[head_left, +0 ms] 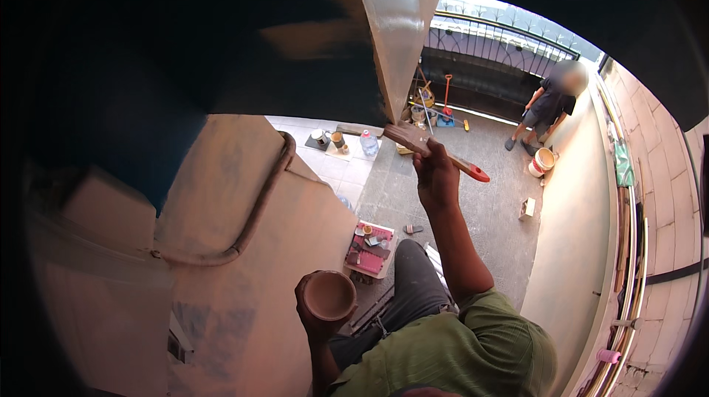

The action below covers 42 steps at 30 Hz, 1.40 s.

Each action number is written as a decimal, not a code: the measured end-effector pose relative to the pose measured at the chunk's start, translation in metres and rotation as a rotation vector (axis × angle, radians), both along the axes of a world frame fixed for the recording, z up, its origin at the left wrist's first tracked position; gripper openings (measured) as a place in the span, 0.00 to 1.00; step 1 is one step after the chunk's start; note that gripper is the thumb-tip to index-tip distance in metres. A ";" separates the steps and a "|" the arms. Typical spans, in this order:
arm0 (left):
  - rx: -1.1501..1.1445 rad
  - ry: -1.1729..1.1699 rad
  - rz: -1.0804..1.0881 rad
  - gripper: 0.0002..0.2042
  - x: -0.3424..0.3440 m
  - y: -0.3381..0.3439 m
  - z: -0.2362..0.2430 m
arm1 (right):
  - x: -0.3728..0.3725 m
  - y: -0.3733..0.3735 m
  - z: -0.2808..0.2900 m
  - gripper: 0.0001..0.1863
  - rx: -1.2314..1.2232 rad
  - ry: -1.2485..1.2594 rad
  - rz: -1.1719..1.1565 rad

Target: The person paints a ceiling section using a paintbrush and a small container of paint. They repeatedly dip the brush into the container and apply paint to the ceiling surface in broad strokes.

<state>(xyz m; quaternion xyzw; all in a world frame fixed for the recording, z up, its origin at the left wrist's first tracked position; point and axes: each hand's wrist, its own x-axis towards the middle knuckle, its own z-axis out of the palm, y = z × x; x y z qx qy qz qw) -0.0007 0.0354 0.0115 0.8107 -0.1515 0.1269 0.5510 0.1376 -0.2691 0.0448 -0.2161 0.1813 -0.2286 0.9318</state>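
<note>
My right hand [437, 177] is raised and closed round a paintbrush [406, 137] with a red-ended handle. The brush's brownish bristle end points up and left, at the lower corner of a dark overhead surface [310, 94]; whether it touches I cannot tell. A lighter brown patch [314, 39] shows on that surface, and a pale upright face [402, 28] adjoins its edge. Low in front of my body, my left hand [306, 316] grips a round brown bowl [329, 296] from its left side and below. The bowl's inside looks coated in brown.
Below lies a pink-topped box [369, 249] with small items on it. A curved brown pipe [258, 209] runs along the left wall. Another person [550, 105] stands by the right wall near a bucket [543, 161]. Long poles [628, 249] line the far right.
</note>
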 end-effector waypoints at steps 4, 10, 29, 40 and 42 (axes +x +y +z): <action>-0.002 -0.023 0.014 0.47 -0.002 0.005 -0.002 | -0.030 -0.008 0.020 0.13 -0.081 -0.084 -0.016; 0.005 0.023 -0.002 0.50 -0.008 0.014 -0.014 | -0.026 -0.024 -0.011 0.16 -1.181 -0.121 0.006; -0.089 0.006 0.081 0.50 -0.013 0.025 -0.032 | 0.024 -0.077 0.180 0.17 -2.214 -0.503 -0.702; -0.063 0.010 0.067 0.50 -0.008 0.022 -0.024 | 0.065 -0.126 -0.019 0.20 -0.989 -0.211 -0.448; -0.026 0.008 0.063 0.51 -0.007 0.023 -0.018 | 0.097 -0.145 -0.030 0.20 -0.968 -0.162 -0.501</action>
